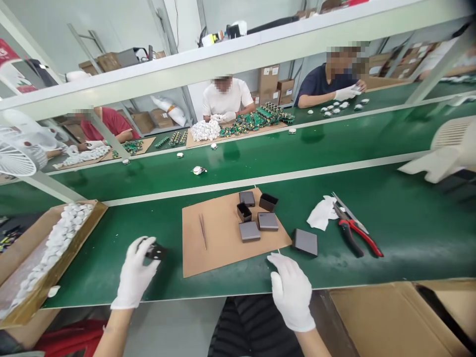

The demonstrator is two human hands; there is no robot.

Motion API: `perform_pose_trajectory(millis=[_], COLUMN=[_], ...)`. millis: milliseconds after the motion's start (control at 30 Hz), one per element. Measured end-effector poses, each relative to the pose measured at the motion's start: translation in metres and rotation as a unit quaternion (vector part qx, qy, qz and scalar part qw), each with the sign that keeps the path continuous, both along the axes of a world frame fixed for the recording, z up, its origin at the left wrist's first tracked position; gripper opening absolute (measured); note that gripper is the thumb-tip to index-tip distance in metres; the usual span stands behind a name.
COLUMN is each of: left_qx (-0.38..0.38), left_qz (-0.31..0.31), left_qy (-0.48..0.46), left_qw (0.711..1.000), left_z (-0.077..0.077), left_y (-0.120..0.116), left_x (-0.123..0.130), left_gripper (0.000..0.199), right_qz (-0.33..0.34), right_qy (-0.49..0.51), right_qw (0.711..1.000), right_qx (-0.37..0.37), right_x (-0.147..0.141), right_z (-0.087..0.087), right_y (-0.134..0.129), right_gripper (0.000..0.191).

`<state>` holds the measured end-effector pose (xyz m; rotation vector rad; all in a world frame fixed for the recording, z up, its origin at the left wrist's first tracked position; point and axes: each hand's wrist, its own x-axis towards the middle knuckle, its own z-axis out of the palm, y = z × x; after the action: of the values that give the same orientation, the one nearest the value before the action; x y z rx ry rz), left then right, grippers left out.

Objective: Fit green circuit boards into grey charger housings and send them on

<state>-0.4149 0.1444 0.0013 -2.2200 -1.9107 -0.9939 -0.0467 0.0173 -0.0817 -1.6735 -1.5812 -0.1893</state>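
Observation:
My left hand (pixel 136 272), in a white glove, grips a small black piece with pale marks (pixel 156 252) above the green bench; its exact kind is unclear. My right hand (pixel 292 292), also gloved, rests at the bench's front edge, fingers apart and nothing in them. Just beyond it lies a dark grey box-shaped case (pixel 305 242). On a brown cardboard sheet (pixel 213 258) between the hands are more grey cases (pixel 249 231), two open black shells (pixel 268 202) and tweezers (pixel 203 231).
Red-and-black pliers (pixel 357 235) lie at right beside a metal tool and white cloth (pixel 322 213). At left stands a carton (pixel 80 248) of white parts. A conveyor belt (pixel 238 166) runs behind the bench. Fans (pixel 451 144) stand at both sides; several co-workers sit opposite.

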Motion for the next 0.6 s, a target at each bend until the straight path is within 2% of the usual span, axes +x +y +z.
perform_pose_trajectory(millis=[67, 100, 200, 333, 467, 567, 600], left_qx=[0.061, 0.062, -0.006, 0.090, 0.024, 0.099, 0.095], left_qz=[0.019, 0.025, 0.006, 0.085, 0.063, 0.088, 0.085], left_qy=[-0.001, 0.001, 0.042, -0.010, 0.026, -0.014, -0.021], left_qw=[0.998, 0.998, 0.999, 0.992, 0.997, 0.991, 0.992], left_z=[-0.005, -0.006, -0.005, -0.007, -0.009, -0.009, -0.009], left_y=[-0.002, -0.003, -0.003, -0.006, -0.010, -0.012, -0.012], left_x=[-0.002, -0.002, -0.003, -0.001, 0.006, 0.008, 0.008], left_gripper=[0.040, 0.039, 0.036, 0.047, 0.039, 0.045, 0.045], right_qz=[-0.006, -0.007, -0.005, -0.009, -0.013, -0.006, -0.007], right_qy=[-0.018, -0.022, -0.044, -0.059, -0.060, -0.066, -0.064], right_qw=[1.000, 1.000, 0.999, 0.998, 0.998, 0.998, 0.998], right_qx=[-0.003, -0.004, 0.001, 0.008, 0.013, 0.012, 0.012], right_x=[0.001, 0.001, 0.002, 0.001, 0.001, 0.001, 0.001], right_z=[-0.002, -0.002, 0.000, 0.001, 0.001, 0.001, 0.001], right_y=[0.002, 0.001, -0.001, -0.002, -0.002, -0.002, -0.002], right_gripper=[0.032, 0.032, 0.032, 0.032, 0.033, 0.032, 0.031])
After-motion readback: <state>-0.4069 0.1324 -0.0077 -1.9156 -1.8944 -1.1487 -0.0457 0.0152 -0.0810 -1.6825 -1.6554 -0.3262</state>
